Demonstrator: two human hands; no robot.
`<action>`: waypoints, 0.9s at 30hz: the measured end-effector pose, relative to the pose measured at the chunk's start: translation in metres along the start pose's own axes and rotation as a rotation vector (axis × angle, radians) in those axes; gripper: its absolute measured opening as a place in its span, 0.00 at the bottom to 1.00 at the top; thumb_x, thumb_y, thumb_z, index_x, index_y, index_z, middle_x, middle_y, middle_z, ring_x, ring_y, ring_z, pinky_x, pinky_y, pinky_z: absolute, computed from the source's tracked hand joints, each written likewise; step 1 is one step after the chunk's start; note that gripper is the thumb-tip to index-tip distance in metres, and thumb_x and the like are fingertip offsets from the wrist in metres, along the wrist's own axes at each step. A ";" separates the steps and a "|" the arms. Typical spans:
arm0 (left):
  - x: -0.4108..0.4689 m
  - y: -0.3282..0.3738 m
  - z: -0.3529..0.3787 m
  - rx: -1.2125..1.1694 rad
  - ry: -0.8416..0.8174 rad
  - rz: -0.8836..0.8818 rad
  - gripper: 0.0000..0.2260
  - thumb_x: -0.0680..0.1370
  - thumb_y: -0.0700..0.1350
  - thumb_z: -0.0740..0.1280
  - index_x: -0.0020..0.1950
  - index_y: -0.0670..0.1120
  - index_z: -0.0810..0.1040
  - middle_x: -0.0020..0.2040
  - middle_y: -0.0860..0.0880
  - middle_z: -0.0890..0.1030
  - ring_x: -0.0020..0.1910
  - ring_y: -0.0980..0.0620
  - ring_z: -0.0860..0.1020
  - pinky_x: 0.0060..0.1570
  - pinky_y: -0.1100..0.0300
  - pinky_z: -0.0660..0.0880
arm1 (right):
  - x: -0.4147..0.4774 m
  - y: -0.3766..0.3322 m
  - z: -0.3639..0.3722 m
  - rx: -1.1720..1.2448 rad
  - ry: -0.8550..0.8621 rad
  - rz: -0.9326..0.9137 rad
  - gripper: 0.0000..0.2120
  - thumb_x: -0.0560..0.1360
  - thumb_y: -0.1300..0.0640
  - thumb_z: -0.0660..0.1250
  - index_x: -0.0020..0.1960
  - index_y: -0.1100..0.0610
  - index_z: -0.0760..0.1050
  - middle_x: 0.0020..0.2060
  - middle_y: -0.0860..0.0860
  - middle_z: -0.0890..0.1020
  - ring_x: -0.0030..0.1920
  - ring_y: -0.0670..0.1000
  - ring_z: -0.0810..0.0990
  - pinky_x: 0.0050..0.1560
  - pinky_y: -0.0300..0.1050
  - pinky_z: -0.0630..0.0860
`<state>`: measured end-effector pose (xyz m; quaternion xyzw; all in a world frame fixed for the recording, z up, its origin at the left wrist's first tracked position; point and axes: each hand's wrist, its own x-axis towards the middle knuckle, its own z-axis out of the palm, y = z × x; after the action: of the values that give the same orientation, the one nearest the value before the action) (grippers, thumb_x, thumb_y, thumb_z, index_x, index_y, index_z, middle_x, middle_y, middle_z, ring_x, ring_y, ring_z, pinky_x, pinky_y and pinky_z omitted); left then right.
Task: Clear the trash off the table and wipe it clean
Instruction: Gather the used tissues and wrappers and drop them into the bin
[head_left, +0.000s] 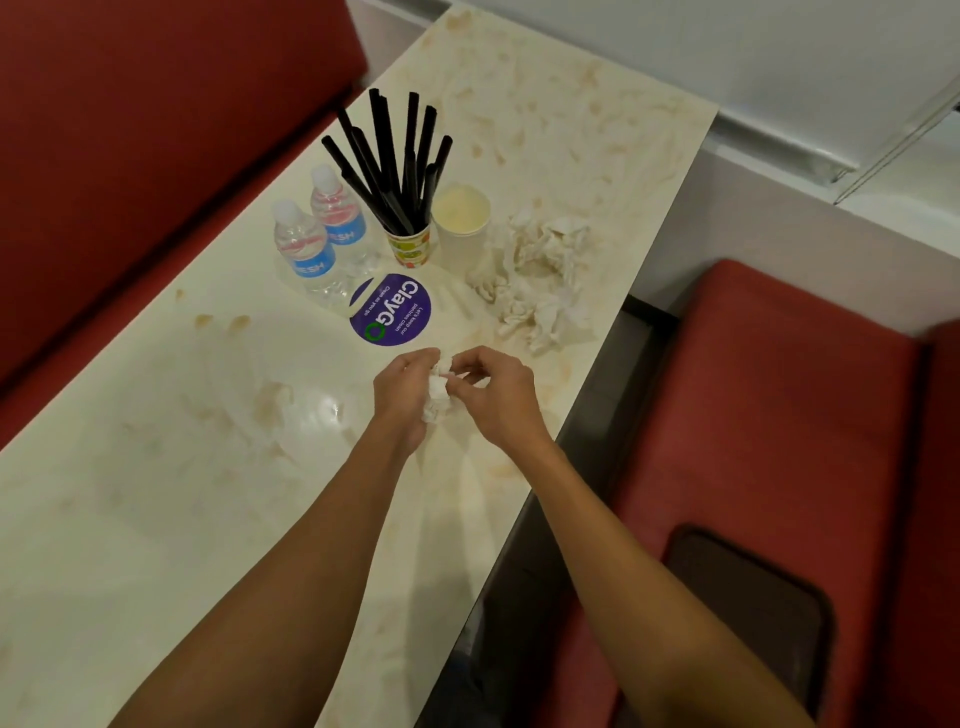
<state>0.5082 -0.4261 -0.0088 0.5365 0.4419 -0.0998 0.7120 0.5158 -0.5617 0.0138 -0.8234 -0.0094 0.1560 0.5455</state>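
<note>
Over the middle of the cream table (130, 519), my left hand (402, 395) and my right hand (498, 395) both hold one crumpled white tissue (436, 392) between them, fingers curled round it. Beyond my hands, near the table's right edge, lies a pile of crumpled, stained tissues (540, 280). A white paper cup (462, 218) stands just left of that pile. Brown stains mark the tabletop, with two spots (223, 321) to the left.
Two small water bottles (317, 244) stand at the left, beside a patterned cup of several black straws (400, 171). A round purple sticker (390, 310) lies flat near my hands. Red bench seats (769, 415) flank the table; a dark tray (748, 603) rests on the right one.
</note>
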 end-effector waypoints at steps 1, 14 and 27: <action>0.001 -0.001 0.002 0.003 0.002 0.007 0.14 0.79 0.46 0.71 0.62 0.40 0.82 0.47 0.46 0.86 0.37 0.50 0.84 0.33 0.58 0.81 | 0.000 0.001 -0.002 -0.038 -0.008 -0.006 0.06 0.76 0.58 0.77 0.52 0.52 0.84 0.49 0.46 0.83 0.44 0.46 0.82 0.45 0.33 0.78; 0.010 0.018 0.009 -0.053 -0.003 0.078 0.04 0.77 0.44 0.76 0.49 0.47 0.84 0.53 0.44 0.86 0.47 0.48 0.84 0.59 0.46 0.82 | 0.078 0.028 -0.064 -0.626 0.408 -0.107 0.26 0.76 0.39 0.67 0.71 0.45 0.73 0.67 0.55 0.72 0.66 0.56 0.67 0.65 0.53 0.70; 0.015 0.015 -0.005 -0.124 0.021 0.066 0.04 0.78 0.42 0.76 0.51 0.48 0.84 0.54 0.45 0.86 0.54 0.45 0.85 0.59 0.42 0.82 | 0.102 0.044 -0.004 -0.885 0.387 -0.048 0.22 0.78 0.33 0.60 0.58 0.47 0.80 0.64 0.56 0.74 0.59 0.59 0.70 0.56 0.56 0.67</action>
<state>0.5233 -0.4105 -0.0102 0.5064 0.4368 -0.0431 0.7422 0.6073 -0.5636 -0.0496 -0.9899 0.0078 -0.0319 0.1379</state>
